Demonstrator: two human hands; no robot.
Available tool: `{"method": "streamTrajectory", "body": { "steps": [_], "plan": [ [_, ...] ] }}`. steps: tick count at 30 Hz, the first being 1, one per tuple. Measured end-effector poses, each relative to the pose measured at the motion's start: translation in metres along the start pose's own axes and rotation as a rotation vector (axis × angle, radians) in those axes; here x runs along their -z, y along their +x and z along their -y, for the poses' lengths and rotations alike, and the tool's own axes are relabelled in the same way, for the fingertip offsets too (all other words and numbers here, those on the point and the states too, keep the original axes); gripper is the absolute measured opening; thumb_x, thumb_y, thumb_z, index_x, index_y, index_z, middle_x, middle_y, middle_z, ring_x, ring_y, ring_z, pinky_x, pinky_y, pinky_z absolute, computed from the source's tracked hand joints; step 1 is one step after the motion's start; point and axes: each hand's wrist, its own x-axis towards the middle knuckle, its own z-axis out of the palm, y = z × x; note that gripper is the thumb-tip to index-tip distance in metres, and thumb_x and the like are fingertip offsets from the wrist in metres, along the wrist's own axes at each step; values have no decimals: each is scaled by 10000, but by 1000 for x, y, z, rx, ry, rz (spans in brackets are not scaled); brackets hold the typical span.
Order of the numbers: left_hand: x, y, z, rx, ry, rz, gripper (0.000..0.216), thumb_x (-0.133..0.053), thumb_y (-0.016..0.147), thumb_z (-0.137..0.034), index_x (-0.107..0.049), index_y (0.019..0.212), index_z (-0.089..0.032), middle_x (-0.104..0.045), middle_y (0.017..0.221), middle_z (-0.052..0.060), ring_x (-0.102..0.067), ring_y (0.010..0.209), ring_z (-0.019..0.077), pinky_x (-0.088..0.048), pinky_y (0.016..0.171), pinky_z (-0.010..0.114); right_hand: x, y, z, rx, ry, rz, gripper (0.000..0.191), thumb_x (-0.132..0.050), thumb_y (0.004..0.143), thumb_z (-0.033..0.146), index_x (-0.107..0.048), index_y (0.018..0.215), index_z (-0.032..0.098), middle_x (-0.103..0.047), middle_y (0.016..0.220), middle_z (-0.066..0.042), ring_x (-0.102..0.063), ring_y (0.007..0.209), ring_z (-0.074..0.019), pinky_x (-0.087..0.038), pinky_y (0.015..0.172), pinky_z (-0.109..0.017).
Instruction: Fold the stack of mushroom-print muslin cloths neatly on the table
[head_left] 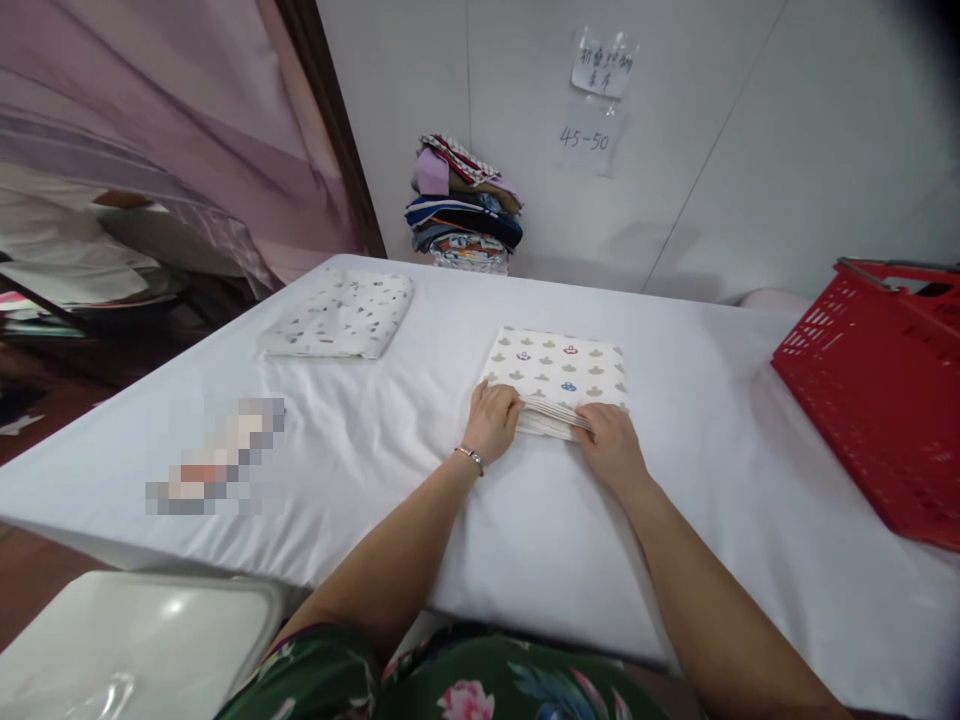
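Note:
A folded cream cloth [555, 362] printed with small grey, red and blue motifs lies on the white-covered table in front of me. My left hand [491, 420] pinches its near left corner, thumb and fingers closed round the layered edge. At the near right corner my right hand [613, 445] grips the same edge, fingers closed over the layers. Several fold layers show between the two hands. Farther left lies a second folded white cloth [341, 315] with small grey motifs, touched by neither hand.
A red plastic basket [885, 400] stands on the table's right side. Behind the far edge rises a stack of folded fabrics [465, 205]. A blurred-out item [217, 455] lies on the left of the tablecloth [420, 460]. A white stool [142, 640] stands at lower left.

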Motion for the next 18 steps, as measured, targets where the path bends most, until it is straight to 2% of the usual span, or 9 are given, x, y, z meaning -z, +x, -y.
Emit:
{"method": "streamTrajectory", "body": {
  "steps": [5,11,15,18],
  "plan": [
    [2,0,-2,-26,36,48,112,-407,880,-190,-500,824,-217,-627,931,17,-557,985,157,-227,1076,438,3,-1,-6,-33,-16,-45,245,-463,830,153,-593,1034,192,-641,988,-65,-527,907,-223,-397,809,-360],
    [2,-4,1,-92,101,108,114,-444,889,-245,-542,837,-220,-633,1009,28,-539,1046,169,-201,1089,456,8,-1,-10,-54,8,-43,237,-455,842,176,-613,1016,200,-665,981,-69,-565,884,-224,-420,807,-378],
    [1,-7,4,-131,116,101,76,-548,838,-287,-560,884,-228,-624,1051,31,-521,1089,182,-188,1098,469,8,-2,-12,-55,42,-27,232,-454,842,180,-634,984,213,-679,964,-57,-581,873,-218,-434,810,-383],
    [2,-7,3,-130,134,85,50,-550,834,-256,-572,871,-231,-626,1058,29,-517,1102,183,-198,1096,470,9,-2,-13,-57,48,-14,235,-458,839,185,-641,985,212,-683,968,-52,-587,867,-213,-442,804,-382]
  ]
}}
